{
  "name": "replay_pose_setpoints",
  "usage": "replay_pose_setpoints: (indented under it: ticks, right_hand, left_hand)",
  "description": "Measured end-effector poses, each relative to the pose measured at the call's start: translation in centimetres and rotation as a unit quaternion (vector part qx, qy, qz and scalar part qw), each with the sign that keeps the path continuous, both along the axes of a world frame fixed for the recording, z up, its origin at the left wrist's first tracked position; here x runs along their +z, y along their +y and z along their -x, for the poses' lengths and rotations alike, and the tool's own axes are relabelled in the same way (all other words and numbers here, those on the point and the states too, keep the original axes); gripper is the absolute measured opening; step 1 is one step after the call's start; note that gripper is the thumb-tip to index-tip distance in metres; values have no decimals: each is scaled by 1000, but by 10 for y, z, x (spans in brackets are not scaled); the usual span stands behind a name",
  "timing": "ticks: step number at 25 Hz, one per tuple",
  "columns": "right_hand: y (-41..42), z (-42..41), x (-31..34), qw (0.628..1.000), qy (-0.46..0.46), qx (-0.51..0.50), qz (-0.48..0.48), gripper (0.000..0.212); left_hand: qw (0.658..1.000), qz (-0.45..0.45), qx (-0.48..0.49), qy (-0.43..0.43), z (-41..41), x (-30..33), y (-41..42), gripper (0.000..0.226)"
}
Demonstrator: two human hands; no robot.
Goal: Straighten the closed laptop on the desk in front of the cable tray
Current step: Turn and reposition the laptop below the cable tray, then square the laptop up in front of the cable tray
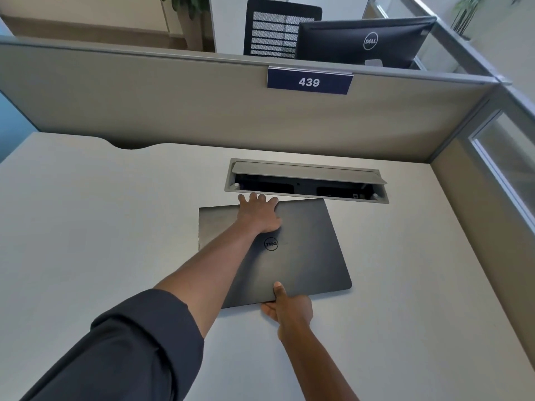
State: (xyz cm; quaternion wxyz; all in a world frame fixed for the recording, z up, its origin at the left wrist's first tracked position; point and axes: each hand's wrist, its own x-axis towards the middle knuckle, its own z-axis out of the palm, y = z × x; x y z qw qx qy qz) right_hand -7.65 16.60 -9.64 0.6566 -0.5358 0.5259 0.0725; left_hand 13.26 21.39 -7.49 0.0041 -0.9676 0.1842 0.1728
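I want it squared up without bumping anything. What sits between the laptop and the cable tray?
Nothing visible on the desk. Only the left hand, its fingers over the laptop's far edge, occupies the narrow gap before the cable tray, whose lid is raised.

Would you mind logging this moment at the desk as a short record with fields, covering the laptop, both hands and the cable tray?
laptop: closed, flat on desk, skewed relative to the tray
left hand: palm on lid, fingers over far edge
right hand: grips near edge, thumb on top
cable tray: recessed just beyond laptop, lid raised
partition sign: reads 439
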Motion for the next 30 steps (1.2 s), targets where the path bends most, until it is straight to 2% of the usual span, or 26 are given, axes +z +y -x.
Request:
replay_pose_setpoints:
  ticks: [8, 12, 14, 17, 20, 23, 25, 27, 30]
  right_hand:
    - [1, -3, 1, 1000, 25, 8, -3, 38]
    - [-2, 0, 6, 1000, 18, 1, -7, 40]
    - [-5, 3, 8, 999, 28, 42, 15, 43]
    - [-18, 7, 12, 985, 59, 157, 49, 48]
    - [-36, 9, 18, 944, 97, 292, 118, 44]
    - [-47, 12, 32, 843, 119, 434, 295, 34]
    - [-55, 11, 42, 798, 111, 444, 392, 33]
    - [-68, 10, 51, 798, 80, 403, 442, 33]
    - [-97, 12, 50, 798, 59, 366, 476, 48]
  left_hand:
    - [1000, -1, -25, -12, 0, -10, -13, 65]
    - [998, 38, -24, -32, 13, -21, -8, 66]
    - [997, 66, -22, -35, 26, -30, -2, 67]
    - [994, 102, -10, -25, 52, -43, 11, 68]
    - [992, 118, -1, -46, 81, -53, 29, 67]
    - [990, 122, 13, -70, 105, -56, 47, 68]
    - [989, 122, 36, -72, 121, -56, 57, 71]
    - [986, 123, 81, -85, 142, -57, 71, 78]
    - [968, 152, 175, -99, 175, -58, 98, 94]
